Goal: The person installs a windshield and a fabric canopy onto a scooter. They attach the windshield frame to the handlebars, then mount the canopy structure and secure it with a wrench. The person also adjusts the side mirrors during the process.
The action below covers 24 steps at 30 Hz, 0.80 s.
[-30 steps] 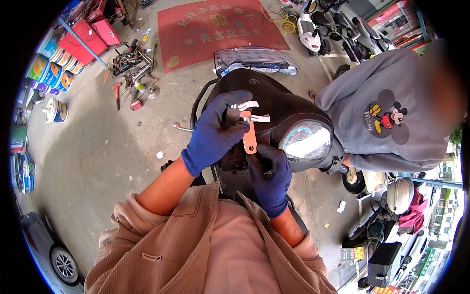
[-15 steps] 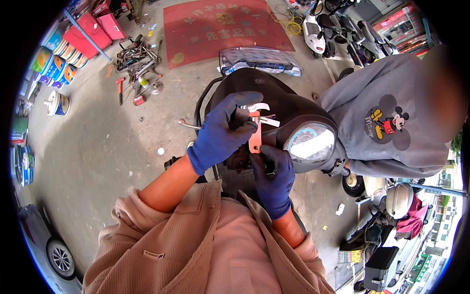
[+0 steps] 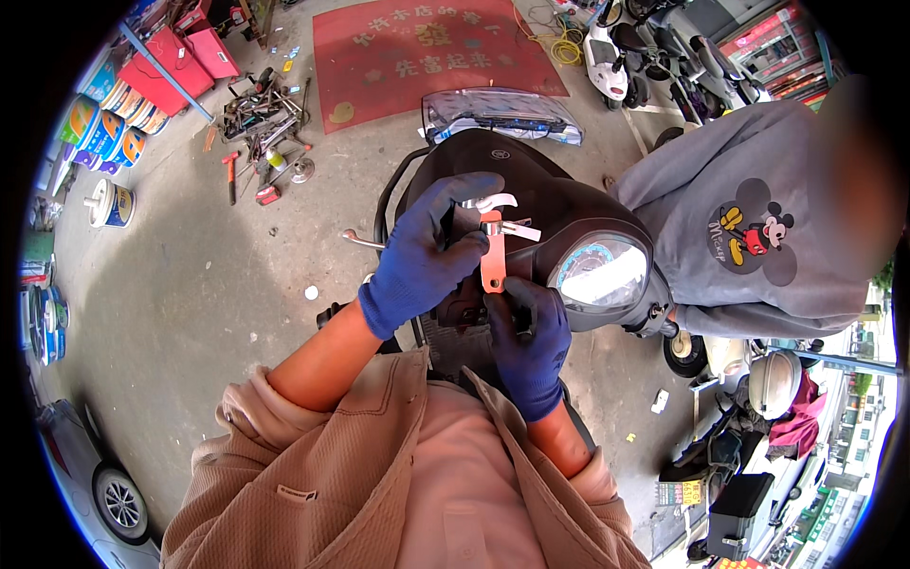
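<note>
Both of my hands wear blue knit gloves with dark coated fingers. Between them is a flat orange strip with a hole near its lower end. Pale and shiny metal pieces, one curved and one straight, stick out from its upper part, like a folding tool. My left hand is closed on the upper part, thumb at its left edge. My right hand is closed at the lower end, fingertips against it; part of the grip is hidden. Just beyond my hands stands a dark scooter with a round clear-covered display.
A person in a grey sweatshirt stands close on the right, beside the scooter. A clear plastic-wrapped panel lies behind it. Scattered tools and paint buckets are at left, a red mat farther back. A car stands lower left.
My left fingers have shifted slightly left, uncovering more of the orange strip and its metal clip. The right hand stays at the lower end. The view has moved a little.
</note>
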Motion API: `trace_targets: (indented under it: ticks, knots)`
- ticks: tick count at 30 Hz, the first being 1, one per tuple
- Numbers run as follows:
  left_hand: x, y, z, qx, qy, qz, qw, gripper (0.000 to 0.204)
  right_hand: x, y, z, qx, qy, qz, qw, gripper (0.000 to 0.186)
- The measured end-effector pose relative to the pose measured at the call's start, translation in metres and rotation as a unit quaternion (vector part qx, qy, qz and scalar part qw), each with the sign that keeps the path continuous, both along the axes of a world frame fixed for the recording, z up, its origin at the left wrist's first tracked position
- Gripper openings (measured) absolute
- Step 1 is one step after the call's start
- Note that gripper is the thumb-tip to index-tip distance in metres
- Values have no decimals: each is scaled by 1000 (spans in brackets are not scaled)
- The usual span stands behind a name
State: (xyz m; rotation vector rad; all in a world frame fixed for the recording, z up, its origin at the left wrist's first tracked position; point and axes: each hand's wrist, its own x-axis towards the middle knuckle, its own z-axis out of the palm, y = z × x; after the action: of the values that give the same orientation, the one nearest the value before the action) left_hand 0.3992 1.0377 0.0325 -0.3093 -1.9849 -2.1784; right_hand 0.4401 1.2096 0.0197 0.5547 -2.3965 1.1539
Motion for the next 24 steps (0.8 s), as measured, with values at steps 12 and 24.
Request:
trace_targets:
  ticks: [12,24]
  knots:
    - [1,-1,2,22,-32,-27,999,57,0,0,1,-3,8,-1,1000,31]
    - [-1,-4,-1,23,-19,-27,999,55,-2,0,1,-6,16,1,1000,31]
